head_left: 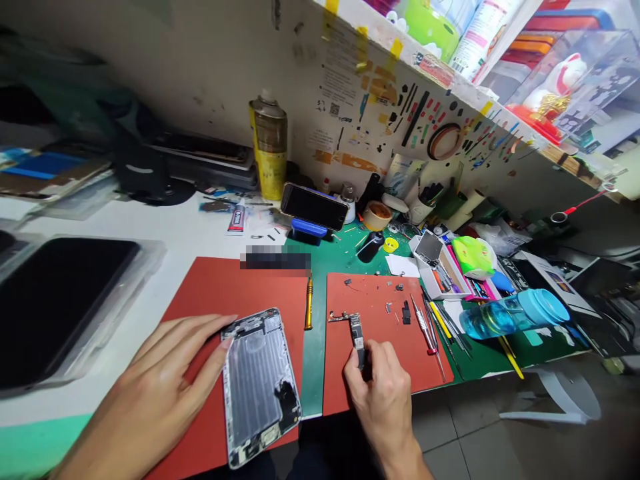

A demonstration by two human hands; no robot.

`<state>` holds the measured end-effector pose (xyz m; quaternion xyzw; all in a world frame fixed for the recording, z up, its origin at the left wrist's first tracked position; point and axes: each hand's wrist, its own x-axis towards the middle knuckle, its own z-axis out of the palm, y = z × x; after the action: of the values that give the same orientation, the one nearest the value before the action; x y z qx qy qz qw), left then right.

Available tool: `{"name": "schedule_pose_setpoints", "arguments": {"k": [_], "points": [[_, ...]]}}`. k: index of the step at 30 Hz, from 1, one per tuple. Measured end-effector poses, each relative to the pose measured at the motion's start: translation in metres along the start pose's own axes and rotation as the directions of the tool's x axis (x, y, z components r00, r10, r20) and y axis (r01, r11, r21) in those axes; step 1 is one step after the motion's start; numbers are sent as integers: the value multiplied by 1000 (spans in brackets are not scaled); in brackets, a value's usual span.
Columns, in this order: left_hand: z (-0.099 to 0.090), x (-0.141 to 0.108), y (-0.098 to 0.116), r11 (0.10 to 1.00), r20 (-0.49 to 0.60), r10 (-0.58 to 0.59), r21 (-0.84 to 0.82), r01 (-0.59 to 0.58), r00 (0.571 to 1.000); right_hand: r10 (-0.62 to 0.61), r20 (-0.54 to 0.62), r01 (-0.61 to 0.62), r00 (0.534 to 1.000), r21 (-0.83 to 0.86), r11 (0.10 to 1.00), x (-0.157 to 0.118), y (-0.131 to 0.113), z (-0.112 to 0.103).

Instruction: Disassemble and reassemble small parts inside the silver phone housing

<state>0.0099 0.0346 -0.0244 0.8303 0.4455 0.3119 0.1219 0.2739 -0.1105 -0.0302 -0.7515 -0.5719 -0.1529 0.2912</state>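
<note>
My left hand [175, 380] grips the upper left edge of a bare phone housing [255, 380], thumb on the near side and fingers at its top corner. The housing is tilted over the left red mat [200, 293], its inside facing up. On the right red mat [345, 380], my right hand [383, 383] pinches the lower end of a phone logic board [357, 332], an L-shaped strip with small parts on it. A gold screwdriver [309, 303] lies between the two mats. Small loose phone parts [399, 287] and a black piece [406, 312] rest above my right hand.
Tweezers [427, 327] and several thin tools lie along the right mat, near a blue water bottle [515, 313] and a box of tools [440, 270]. A phone [315, 207] leans on a blue stand behind. A black tablet [65, 300] lies left; a spray can [270, 147] stands at the wall.
</note>
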Motion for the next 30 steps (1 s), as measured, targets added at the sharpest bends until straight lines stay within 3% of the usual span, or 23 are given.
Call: {"name": "schedule_pose_setpoints", "arguments": {"k": [10, 13, 18, 22, 25, 30], "points": [[-8, 0, 13, 994, 56, -24, -107, 30, 998, 104, 118, -111, 988, 52, 992, 6, 2, -13], [-12, -2, 17, 991, 49, 17, -130, -11, 999, 158, 151, -178, 976, 123, 976, 11, 1, -20], [-17, -5, 21, 952, 74, 195, -254, -171, 978, 266, 337, -397, 903, 419, 817, 14, -8, -31], [-21, -7, 22, 924, 88, 264, -308, -225, 961, 288, 408, -476, 866, 501, 722, 14, -18, -31], [-22, -11, 28, 920, 127, 279, -321, -227, 952, 271, 346, -408, 899, 428, 807, 16, -19, -28], [-18, -18, 44, 927, 213, 292, -303, -221, 932, 173, 135, -187, 976, 99, 977, 13, -11, -22]]}}
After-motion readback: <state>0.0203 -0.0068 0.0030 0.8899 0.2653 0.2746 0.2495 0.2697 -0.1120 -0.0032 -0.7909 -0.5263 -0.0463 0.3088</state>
